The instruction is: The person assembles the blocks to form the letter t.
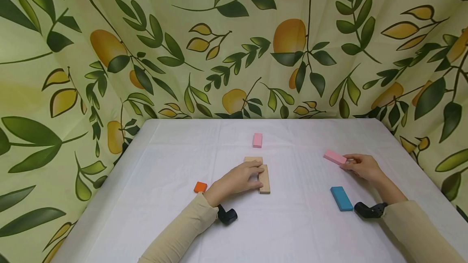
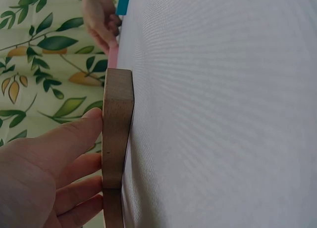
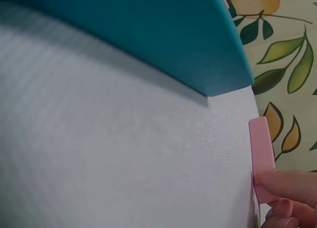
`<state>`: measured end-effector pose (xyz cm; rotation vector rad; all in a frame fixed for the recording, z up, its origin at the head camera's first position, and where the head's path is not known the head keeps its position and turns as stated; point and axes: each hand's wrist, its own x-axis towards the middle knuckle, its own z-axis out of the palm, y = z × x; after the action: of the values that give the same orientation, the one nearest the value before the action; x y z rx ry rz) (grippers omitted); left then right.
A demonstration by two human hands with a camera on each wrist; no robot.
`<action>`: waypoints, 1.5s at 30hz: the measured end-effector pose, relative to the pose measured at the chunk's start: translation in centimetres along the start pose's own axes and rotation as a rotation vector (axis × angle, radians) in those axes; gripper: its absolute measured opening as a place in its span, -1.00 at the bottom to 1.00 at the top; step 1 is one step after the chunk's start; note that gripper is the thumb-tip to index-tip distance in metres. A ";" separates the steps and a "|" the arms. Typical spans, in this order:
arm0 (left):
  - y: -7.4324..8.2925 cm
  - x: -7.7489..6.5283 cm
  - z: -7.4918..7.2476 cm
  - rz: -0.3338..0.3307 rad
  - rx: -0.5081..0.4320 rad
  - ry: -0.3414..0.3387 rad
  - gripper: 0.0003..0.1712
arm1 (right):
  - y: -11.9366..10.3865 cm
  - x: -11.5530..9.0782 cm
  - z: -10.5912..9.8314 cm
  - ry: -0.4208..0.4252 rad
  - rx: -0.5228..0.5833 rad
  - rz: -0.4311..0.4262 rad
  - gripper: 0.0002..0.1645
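Observation:
Near the middle of the table, my left hand (image 1: 239, 177) lies over two plain wooden blocks. Its thumb and fingertips rest on the nearer wooden block (image 1: 265, 182); the farther wooden block (image 1: 252, 159) meets it at the far end, partly hidden by the fingers. In the left wrist view, extended fingers (image 2: 81, 166) touch the upper face of the wood (image 2: 118, 124). Off to the right, my right hand (image 1: 365, 169) pinches the near end of a pink block (image 1: 334, 157) between thumb and fingers. The right wrist view shows the thumb on that pink block (image 3: 262, 151).
A blue block (image 1: 341, 199) lies just left of the right wrist and its black camera mount (image 1: 370, 210). An orange block (image 1: 200, 187) sits beside the left wrist. Another pink block (image 1: 257, 140) lies toward the back of the white-covered table (image 1: 300, 230), before a leaf-patterned curtain (image 1: 256, 76).

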<state>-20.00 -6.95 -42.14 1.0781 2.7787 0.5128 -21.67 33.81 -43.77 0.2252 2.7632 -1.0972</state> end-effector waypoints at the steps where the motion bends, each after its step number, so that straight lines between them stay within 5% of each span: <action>1: 0.0 0.0 0.0 0.000 0.000 0.000 -0.38 | 0.0 0.0 0.0 0.004 -0.005 0.001 -0.21; 25: 0.1 -0.1 -0.2 -0.005 0.016 -0.016 -0.18 | -0.5 -0.5 -0.2 0.002 -0.011 -0.010 -0.22; 45: 0.2 -0.2 -0.3 0.010 0.024 -0.024 -0.21 | -3.1 -2.1 0.6 0.032 0.003 -0.130 -0.36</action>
<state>-19.82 -7.06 -41.78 1.0968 2.7674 0.4657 -20.14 31.04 -41.68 0.0644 2.8394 -1.1370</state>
